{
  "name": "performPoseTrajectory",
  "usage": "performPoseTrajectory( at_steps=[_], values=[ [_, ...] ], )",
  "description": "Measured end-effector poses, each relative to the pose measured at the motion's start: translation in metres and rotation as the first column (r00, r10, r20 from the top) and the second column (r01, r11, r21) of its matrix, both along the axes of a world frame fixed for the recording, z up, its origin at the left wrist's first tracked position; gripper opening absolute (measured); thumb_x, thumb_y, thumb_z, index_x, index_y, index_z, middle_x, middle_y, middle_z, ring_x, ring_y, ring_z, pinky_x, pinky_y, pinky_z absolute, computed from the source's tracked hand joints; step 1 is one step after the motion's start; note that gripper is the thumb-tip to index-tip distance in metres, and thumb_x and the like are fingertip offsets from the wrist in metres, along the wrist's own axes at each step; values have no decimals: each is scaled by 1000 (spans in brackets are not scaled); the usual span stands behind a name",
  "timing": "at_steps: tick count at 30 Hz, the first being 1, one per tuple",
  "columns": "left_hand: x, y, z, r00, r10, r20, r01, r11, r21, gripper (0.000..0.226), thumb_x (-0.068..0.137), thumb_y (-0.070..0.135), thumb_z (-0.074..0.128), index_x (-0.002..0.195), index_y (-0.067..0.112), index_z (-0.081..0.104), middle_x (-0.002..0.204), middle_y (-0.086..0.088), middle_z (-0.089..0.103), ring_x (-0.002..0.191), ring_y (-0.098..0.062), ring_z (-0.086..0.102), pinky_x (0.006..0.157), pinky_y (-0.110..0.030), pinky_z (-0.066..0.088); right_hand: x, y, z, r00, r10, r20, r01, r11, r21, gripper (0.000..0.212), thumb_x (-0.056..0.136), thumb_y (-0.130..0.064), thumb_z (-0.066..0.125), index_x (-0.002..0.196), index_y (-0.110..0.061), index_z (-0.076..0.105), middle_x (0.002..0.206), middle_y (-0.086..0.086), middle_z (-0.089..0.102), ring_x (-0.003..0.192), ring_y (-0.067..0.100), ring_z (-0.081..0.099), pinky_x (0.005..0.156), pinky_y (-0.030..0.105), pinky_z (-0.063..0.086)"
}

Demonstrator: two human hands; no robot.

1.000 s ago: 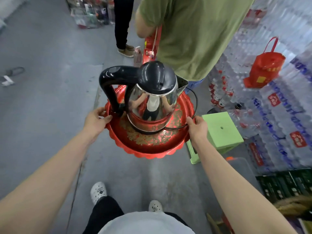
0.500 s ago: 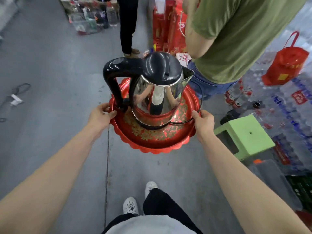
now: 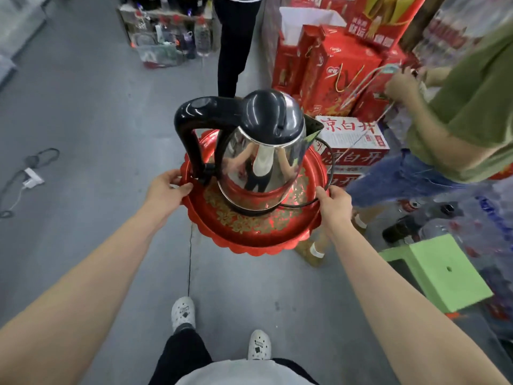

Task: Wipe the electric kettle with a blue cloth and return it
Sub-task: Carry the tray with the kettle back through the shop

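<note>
Both grips are closed on the red tray [image 3: 222,232], left hand [image 3: 166,190] at its left edge and right hand [image 3: 334,202] at its right, so keeping it level should stop the upright electric kettle [image 3: 261,157] at its centre from sliding.

Count, head view:
- Kettle [image 3: 261,151]: 1, steel body, black lid and handle.
- Tray [image 3: 249,234]: 1, red, round.
- Hands on tray rim: 2, left hand [image 3: 166,187], right hand [image 3: 334,202].
- Stool [image 3: 441,273]: 1, green.
- White shoes [image 3: 183,312]: 2.
- Other people in view: 2, person in green shirt [image 3: 472,107], person in dark trousers [image 3: 236,45].
- Power strip on floor [image 3: 32,177]: 1.
- Red cartons, bottles: too many and too blurred to count.
</note>
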State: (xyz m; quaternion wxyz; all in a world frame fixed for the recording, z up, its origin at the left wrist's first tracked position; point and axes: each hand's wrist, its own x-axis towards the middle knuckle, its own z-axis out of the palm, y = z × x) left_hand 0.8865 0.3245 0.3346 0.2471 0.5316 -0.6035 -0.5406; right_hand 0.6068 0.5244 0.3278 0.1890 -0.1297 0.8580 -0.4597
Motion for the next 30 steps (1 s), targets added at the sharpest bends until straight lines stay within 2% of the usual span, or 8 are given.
performPoseTrajectory(
  at_steps=[3, 10, 14, 19, 21, 25, 28, 30],
  values=[
    [-9, -54, 6, 998, -57, 18, 57, 998, -9, 35, 91, 5, 61, 126, 10, 60, 102, -5, 63, 80, -20, 65, 73, -34, 55, 1, -42, -9, 998, -56, -5, 56, 998, 1, 41, 99, -23, 62, 63, -18, 43, 65, -2, 51, 66, 18, 48, 69, 33, 38],
    [-56, -162, 11, 981, -190, 23, 191, 981, -25, 27, 91, 2, 60, 114, 16, 63, 89, 1, 62, 81, -24, 67, 76, -38, 57, -17, -122, -20, 971, -231, 57, 234, 971, -52, 27, 94, -22, 64, 73, -12, 51, 67, 3, 51, 68, 19, 46, 67, 33, 39],
    [-108, -208, 6, 968, -252, 11, 252, 967, -27, 25, 92, 1, 59, 110, 18, 62, 86, 3, 60, 71, -15, 63, 67, -28, 53, -55, -158, -30, 959, -275, 64, 278, 959, -48, 25, 95, -23, 64, 75, -11, 55, 69, 4, 53, 70, 20, 49, 68, 35, 41],
    [-194, -262, -1, 954, -297, 35, 298, 954, -32, 28, 92, 0, 59, 115, 15, 61, 83, 4, 58, 68, -15, 61, 62, -26, 55, -127, -200, -40, 949, -313, 41, 314, 949, -35, 31, 95, -22, 64, 72, -6, 51, 68, 6, 51, 70, 22, 46, 66, 34, 36],
    [-229, -281, -3, 946, -321, 47, 323, 946, -35, 31, 91, -1, 59, 120, 12, 61, 82, 3, 59, 66, -16, 62, 60, -24, 58, -157, -215, -41, 944, -327, 51, 329, 944, -29, 36, 95, -22, 64, 65, -12, 46, 67, 3, 51, 73, 22, 48, 69, 34, 37],
    [-303, -316, -14, 932, -357, 62, 357, 934, -1, 32, 91, 1, 60, 122, 7, 61, 88, -1, 59, 71, -25, 64, 77, -44, 59, -214, -238, -41, 921, -385, 67, 387, 922, -27, 34, 94, -19, 65, 64, -19, 50, 68, -4, 56, 77, 21, 53, 76, 36, 42],
    [-359, -336, -20, 905, -413, 105, 415, 910, -4, 33, 89, 4, 63, 122, 11, 61, 96, -5, 61, 84, -36, 66, 83, -51, 57, -253, -250, -48, 889, -446, 100, 449, 894, -6, 23, 93, -24, 65, 76, -11, 60, 81, 11, 68, 81, 25, 61, 83, 43, 52],
    [-402, -349, -25, 879, -460, 128, 465, 885, -12, 32, 89, 5, 63, 119, 16, 62, 99, -7, 62, 88, -39, 67, 84, -51, 57, -282, -255, -61, 864, -491, 111, 493, 870, 5, 36, 84, -37, 63, 86, -2, 62, 91, 21, 72, 84, 35, 68, 88, 52, 57]
  ],
)
